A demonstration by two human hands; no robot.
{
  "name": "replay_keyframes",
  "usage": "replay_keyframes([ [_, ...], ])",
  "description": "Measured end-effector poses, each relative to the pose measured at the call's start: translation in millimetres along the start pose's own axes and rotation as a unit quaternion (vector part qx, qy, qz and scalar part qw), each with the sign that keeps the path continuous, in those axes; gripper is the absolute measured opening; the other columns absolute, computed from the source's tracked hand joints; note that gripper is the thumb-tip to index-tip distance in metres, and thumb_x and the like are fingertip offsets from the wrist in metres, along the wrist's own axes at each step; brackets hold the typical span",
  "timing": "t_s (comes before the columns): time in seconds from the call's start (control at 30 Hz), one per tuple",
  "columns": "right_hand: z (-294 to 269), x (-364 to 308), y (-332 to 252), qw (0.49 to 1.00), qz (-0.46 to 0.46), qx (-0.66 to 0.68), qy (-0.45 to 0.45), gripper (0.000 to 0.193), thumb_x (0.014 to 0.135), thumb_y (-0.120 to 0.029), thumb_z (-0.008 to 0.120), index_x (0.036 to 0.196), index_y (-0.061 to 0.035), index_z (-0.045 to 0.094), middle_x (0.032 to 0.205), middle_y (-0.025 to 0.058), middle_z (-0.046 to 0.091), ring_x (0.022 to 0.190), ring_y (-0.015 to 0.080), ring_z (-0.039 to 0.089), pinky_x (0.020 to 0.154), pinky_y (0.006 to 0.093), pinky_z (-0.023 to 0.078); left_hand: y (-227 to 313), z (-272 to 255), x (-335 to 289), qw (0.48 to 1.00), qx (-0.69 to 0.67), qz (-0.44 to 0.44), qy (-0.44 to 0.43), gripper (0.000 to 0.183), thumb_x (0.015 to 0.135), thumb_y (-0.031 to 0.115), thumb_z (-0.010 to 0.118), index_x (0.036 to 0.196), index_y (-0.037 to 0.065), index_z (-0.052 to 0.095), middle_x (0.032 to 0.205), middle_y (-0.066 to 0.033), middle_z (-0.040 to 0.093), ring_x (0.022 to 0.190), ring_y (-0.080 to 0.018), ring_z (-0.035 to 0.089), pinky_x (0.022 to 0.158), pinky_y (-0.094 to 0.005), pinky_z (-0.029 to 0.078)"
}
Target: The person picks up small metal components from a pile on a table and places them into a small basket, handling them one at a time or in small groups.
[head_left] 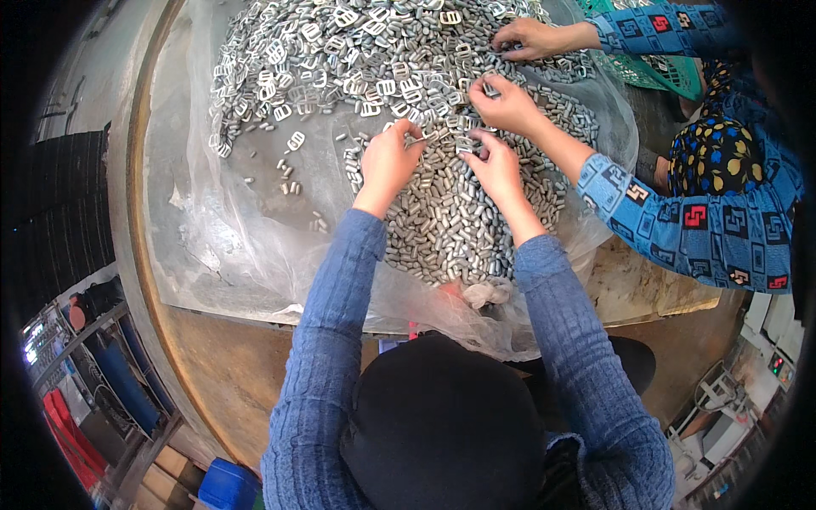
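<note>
A large pile of small grey metal slugs point(442, 234) and flat silvery slotted buckles point(274, 53) covers the sheet before me. At the pile's near middle, my left hand point(390, 167) is closed, thumb and forefinger pinching what looks like a metal buckle point(430, 135). My right hand point(496, 172) is just to the right, its thumb and forefinger closed about another buckle point(465, 145). Slugs lie thickly below and between both hands, while buckles are mixed in mostly beyond them. The small pieces at my fingertips are only partly visible.
Across from my right side, a co-worker's hands point(529, 39) reach into the same pile from patterned blue sleeves point(654, 223). Clear plastic sheeting point(246, 263) lies under the pieces. A green basket point(659, 75) stands at the far right. Loose slugs point(289, 186) lie left of the pile.
</note>
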State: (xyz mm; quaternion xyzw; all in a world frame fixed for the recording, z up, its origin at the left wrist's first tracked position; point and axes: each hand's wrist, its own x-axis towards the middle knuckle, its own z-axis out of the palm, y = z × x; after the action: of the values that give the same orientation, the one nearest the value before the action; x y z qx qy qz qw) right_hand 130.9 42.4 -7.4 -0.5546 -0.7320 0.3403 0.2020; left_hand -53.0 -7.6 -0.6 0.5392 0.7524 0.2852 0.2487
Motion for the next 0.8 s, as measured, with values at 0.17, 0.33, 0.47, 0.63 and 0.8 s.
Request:
replay_keyframes([
  [0.17,3,-2,21,0.994,-0.002,0.110,0.019,0.023,0.074,-0.010,0.068,0.095,-0.0066,0.060,0.079,0.0080,0.058,0.063,0.0156,0.054,0.060,0.0286,0.045,-19,-19,-13,0.821,-0.526,-0.197,-0.098,0.013,0.085,0.021,0.062,0.091,0.011,0.056,0.078,0.0016,0.059,0.059,-0.0046,0.049,0.051,-0.0202,0.040],
  [0.33,-1,-6,-16,0.868,0.158,0.457,-0.112,0.030,0.086,-0.007,0.054,0.115,-0.0072,0.047,0.083,0.0061,0.059,0.062,0.0072,0.049,0.054,0.0201,0.041,-40,-41,-22,0.823,-0.520,-0.229,-0.011,0.018,0.084,0.011,0.057,0.100,0.009,0.050,0.074,-0.0025,0.059,0.058,-0.0104,0.051,0.053,-0.0263,0.042],
  [0.47,2,-3,-27,0.753,0.209,0.598,-0.179,0.024,0.087,-0.011,0.054,0.110,-0.0070,0.052,0.082,0.0078,0.058,0.062,0.0095,0.050,0.050,0.0200,0.039,-37,-31,-21,0.983,-0.148,-0.108,-0.019,0.033,0.079,0.014,0.059,0.111,0.009,0.050,0.070,-0.0093,0.060,0.060,-0.0209,0.057,0.056,-0.0338,0.045],
  [0.63,15,-2,-21,0.460,0.319,0.812,-0.163,0.019,0.088,-0.018,0.052,0.100,-0.0027,0.054,0.088,0.0124,0.057,0.069,0.0165,0.055,0.056,0.0257,0.050,-16,-23,-17,0.995,0.061,-0.026,-0.071,0.027,0.078,0.020,0.062,0.104,0.012,0.057,0.076,-0.0145,0.063,0.071,-0.0311,0.062,0.064,-0.0404,0.046],
  [0.8,5,-11,-36,0.525,0.322,0.785,-0.064,0.027,0.090,-0.026,0.048,0.104,-0.0027,0.051,0.101,0.0157,0.057,0.092,0.0269,0.057,0.080,0.0398,0.049,-1,-39,-16,0.993,0.109,0.015,-0.035,0.021,0.076,0.022,0.065,0.091,0.009,0.058,0.073,-0.0134,0.063,0.069,-0.0310,0.061,0.062,-0.0406,0.047],
])
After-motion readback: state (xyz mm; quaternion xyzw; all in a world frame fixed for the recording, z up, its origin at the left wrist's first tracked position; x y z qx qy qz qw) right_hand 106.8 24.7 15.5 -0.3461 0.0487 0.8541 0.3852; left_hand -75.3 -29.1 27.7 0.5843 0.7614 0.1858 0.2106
